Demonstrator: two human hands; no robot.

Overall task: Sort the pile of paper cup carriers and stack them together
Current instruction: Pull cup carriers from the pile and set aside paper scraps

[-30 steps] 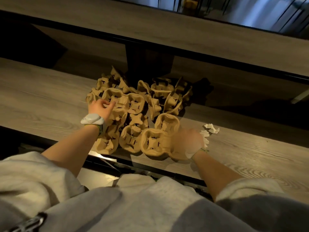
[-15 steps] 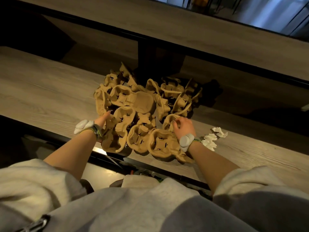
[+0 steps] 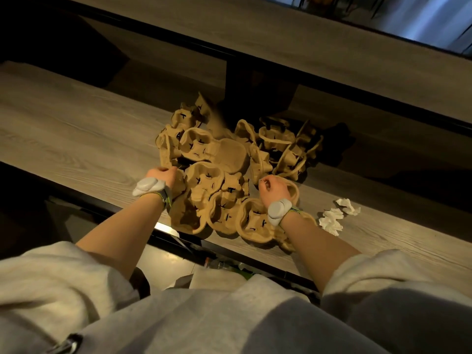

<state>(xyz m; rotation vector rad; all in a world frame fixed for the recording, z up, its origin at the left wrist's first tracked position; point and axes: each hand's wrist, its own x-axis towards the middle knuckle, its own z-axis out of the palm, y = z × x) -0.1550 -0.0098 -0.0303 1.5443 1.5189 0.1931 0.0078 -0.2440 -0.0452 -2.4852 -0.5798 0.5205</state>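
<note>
the counter (image 3: 76, 139) is pale wood grain with a dark front edge, running from the left of the frame down toward the lower right. at lower left a grey sleeve (image 3: 51, 277) is pushed up the forearm, and a white wrist device (image 3: 148, 186) sits on that wrist. the left hand (image 3: 163, 175) is at the left edge of the pile, left of centre in the frame, its fingers curled over the rim of a carrier there; the grip looks closed on that rim, though the fingertips are hidden.

the pile of paper cup carriers (image 3: 217, 159) lies in the middle of the frame on the counter, brown moulded trays jumbled and overlapping, some tilted on edge toward the upper right of the heap, some lying flat near the front edge.

the right hand (image 3: 273, 187) is at the right side of the pile, just right of centre, fingers curled in and resting on a carrier rim (image 3: 293, 190); whether it pinches the rim cannot be told. a second white wrist device (image 3: 278, 210) is strapped on that wrist.

further right, crumpled white tissues (image 3: 334, 217) lie on the counter, near the pile but apart from it. along the upper frame a second wooden shelf (image 3: 281, 29) runs.
</note>
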